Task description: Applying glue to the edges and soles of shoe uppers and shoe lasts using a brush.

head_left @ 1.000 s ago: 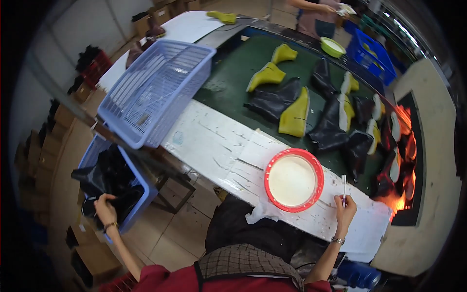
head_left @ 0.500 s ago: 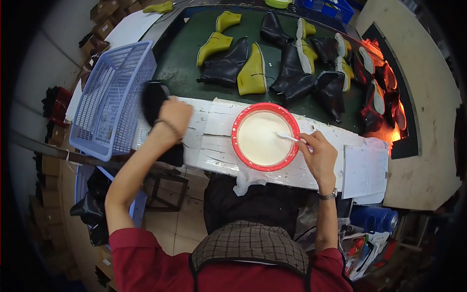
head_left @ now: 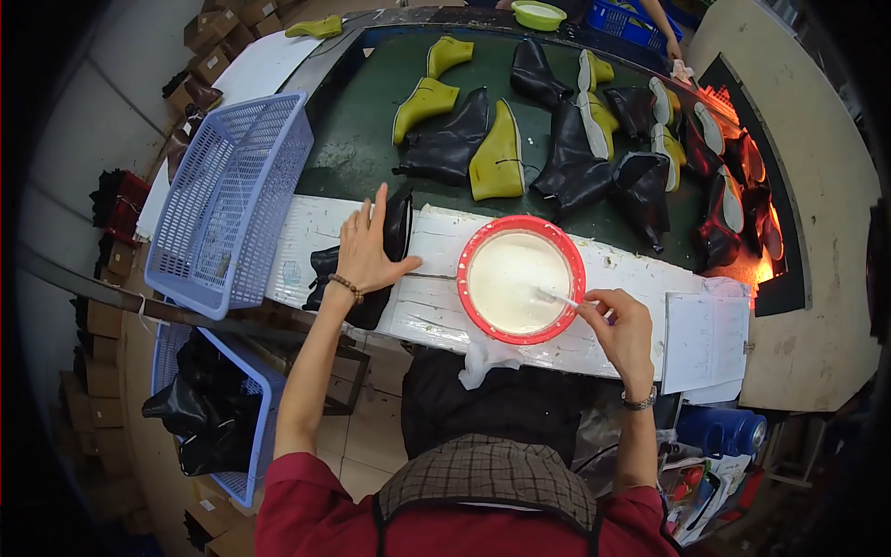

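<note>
My left hand [head_left: 368,252] is spread open over a black boot [head_left: 397,226] on the white board [head_left: 422,306]. The thumb points toward the bowl, and the hand covers much of the boot. A red-rimmed bowl [head_left: 467,306] of creamy white liquid [head_left: 510,278] stands on the board to the right. Between the thumb and fingers of my right hand [head_left: 622,334] is the pale handle of a brush [head_left: 557,298]. Its head dips into the liquid near the bowl's right side.
A blue plastic basket [head_left: 299,139] stands left; a lower crate [head_left: 272,381] holds black boots. Beyond the board, a dark green belt [head_left: 339,148] carries black boots [head_left: 450,139] and yellow wedge soles [head_left: 498,158] toward a glowing heater [head_left: 756,278]. Another person's hand [head_left: 673,48] is at the far right.
The boot has moved right and now lies on the board. My left hand has gone from closed around it to spread over it. Another person's arm has appeared at the far right.
</note>
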{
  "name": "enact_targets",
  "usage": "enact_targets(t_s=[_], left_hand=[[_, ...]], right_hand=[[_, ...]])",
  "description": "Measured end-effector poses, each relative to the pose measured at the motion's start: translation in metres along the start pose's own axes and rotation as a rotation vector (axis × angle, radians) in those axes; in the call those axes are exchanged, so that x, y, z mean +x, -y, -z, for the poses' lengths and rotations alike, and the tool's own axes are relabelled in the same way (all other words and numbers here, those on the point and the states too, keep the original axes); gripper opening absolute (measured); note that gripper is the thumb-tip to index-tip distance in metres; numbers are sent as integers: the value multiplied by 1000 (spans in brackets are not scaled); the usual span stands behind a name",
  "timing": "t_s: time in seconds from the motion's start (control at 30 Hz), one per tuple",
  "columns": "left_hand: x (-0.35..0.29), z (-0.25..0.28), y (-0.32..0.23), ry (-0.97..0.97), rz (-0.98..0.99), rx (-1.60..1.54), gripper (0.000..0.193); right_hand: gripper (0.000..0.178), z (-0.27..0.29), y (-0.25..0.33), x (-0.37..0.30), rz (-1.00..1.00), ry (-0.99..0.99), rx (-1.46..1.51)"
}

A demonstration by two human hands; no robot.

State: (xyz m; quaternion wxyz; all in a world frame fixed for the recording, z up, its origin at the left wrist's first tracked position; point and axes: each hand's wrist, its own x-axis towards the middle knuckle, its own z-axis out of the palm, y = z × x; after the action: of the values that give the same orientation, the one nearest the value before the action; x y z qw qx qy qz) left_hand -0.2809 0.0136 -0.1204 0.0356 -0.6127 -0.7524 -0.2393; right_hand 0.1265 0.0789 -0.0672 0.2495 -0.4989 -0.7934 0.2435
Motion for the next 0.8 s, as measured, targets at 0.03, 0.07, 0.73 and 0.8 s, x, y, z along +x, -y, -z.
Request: enact_targets(t_s=[0.03, 0.07, 0.73, 0.8], left_hand=[[2, 5, 5, 176, 64, -36, 104], [6, 9, 8, 175, 62, -36, 104], [-1, 108, -92, 817, 332, -981, 24], [-2, 110, -94, 641, 398, -1029, 22]], right_hand=[[17, 0, 2, 2, -51, -34, 114], [17, 0, -1, 1, -51, -36, 114], [15, -4, 42, 54, 520, -122, 219], [15, -9, 40, 48, 522, -140, 223]])
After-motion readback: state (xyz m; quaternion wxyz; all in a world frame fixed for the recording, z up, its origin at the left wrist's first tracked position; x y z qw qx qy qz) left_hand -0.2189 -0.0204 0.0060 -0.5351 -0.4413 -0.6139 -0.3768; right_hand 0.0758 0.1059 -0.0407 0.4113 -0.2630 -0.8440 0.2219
